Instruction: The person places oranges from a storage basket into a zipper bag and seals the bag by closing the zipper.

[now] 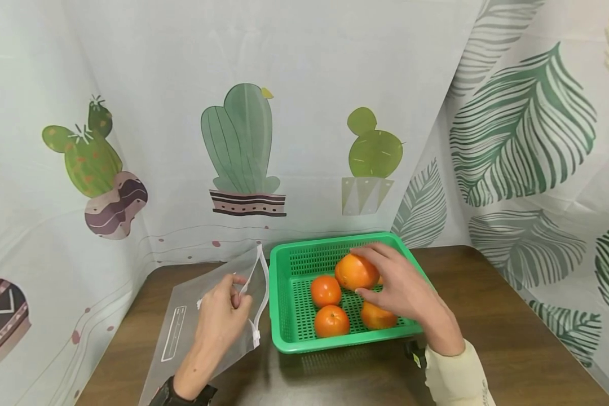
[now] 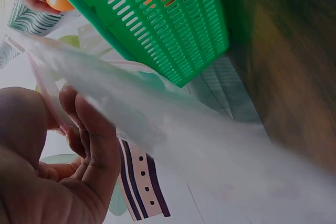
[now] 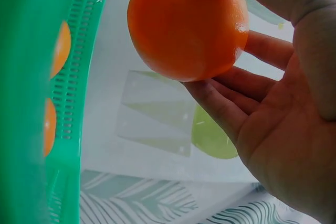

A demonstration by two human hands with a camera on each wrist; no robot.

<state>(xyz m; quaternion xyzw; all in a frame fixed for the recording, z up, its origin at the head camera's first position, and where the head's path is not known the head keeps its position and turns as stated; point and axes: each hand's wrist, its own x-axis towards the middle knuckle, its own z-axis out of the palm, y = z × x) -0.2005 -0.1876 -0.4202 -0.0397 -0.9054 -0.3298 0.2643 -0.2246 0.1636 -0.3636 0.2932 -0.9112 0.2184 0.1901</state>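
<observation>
Tabletop [image 1: 467,299]: one basket [image 1: 280,304] (one fruit [image 1: 354,272], right grip [image 1: 403,285])

I have a brown worktop [image 1: 467,316]; a green basket [image 1: 345,340] sits on it; a clear bag [image 1: 190,293] lies just beside.

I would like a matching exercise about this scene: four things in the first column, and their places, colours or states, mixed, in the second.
Column one:
1. left hand
2. right hand
3. plastic bag
4. basket

Column two:
A. grips an orange fruit
B. green, with fruits lying inside
C. at the opening of the bag
D. transparent, with a white-edged opening

Right pairs: 1-C, 2-A, 3-D, 4-B
</observation>
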